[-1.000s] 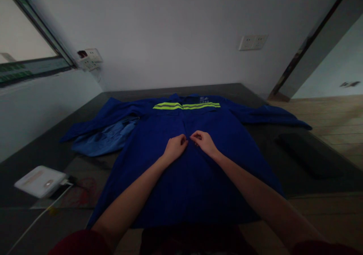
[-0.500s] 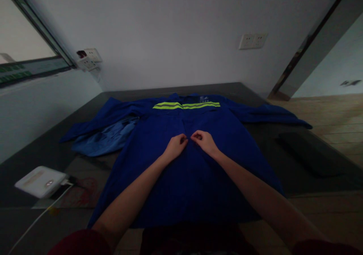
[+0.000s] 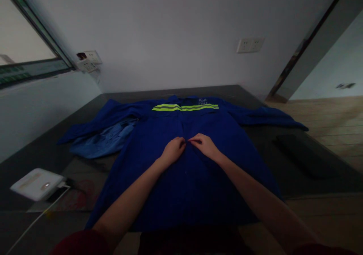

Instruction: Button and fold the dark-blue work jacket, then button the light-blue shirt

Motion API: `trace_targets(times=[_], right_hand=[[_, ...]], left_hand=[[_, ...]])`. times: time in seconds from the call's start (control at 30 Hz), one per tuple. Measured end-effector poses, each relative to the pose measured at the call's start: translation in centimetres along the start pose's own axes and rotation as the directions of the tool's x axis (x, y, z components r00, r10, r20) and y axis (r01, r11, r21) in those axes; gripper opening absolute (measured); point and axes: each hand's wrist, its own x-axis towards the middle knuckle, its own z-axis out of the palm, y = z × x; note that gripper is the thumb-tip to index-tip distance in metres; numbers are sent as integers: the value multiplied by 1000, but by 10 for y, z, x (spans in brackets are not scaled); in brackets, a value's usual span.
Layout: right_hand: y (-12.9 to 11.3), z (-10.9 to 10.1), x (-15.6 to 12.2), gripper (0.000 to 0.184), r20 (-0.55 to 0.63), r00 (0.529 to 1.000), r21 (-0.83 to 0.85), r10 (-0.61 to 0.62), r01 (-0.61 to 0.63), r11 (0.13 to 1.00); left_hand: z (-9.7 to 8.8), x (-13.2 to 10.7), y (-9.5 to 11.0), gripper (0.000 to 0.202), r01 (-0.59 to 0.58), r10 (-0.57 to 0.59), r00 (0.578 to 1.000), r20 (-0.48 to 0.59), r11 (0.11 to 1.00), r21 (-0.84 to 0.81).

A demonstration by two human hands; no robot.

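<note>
Head view: at your left, a white device (image 3: 36, 184) with a white cable (image 3: 40, 214) plugged in sits by the near edge of the dark tabletop (image 3: 262, 138). Lighter blue cloth (image 3: 100, 141) lies partly under one sleeve of the blue jacket (image 3: 159, 128), which spreads across the middle, collar toward the far edge, hem past the near edge. Your left hand (image 3: 172, 150) has its grip pinched on the jacket's front opening; your right hand (image 3: 206, 146), just beside it, pinches there too, fingertips together. Farther right, a flat black item (image 3: 303, 156) lies near the right edge.
</note>
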Motion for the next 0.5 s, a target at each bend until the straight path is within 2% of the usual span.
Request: trace_targets(times=[0.1,0.17,0.23,0.33,0.43,0.5], right_hand=[[-5,-20,-12,23,2,999,-49,-34,34,998],[2,-39,-23,26,-11,999,-138,-45,43,989],[19,-57,-36,30,-39,999,-283,-14,3,959],[54,-76,-57,46,-78,990,-491,116,-140,860],[84,-79,-74,62,-44,977,-606,209,-192,772],[96,-77,-79,65,-24,976,-639,216,-181,748]], left_hand=[[-11,-8,2,22,-12,14,1000,-16,994,113],[-24,-15,-5,26,-12,14,1000,-11,988,152],[-38,-22,-20,29,28,-22,999,-27,978,208],[-49,-36,-54,38,149,-128,988,-86,939,310],[-46,-50,-84,47,248,-239,969,-69,899,360],[-40,-54,-96,50,258,-263,964,-36,894,366]])
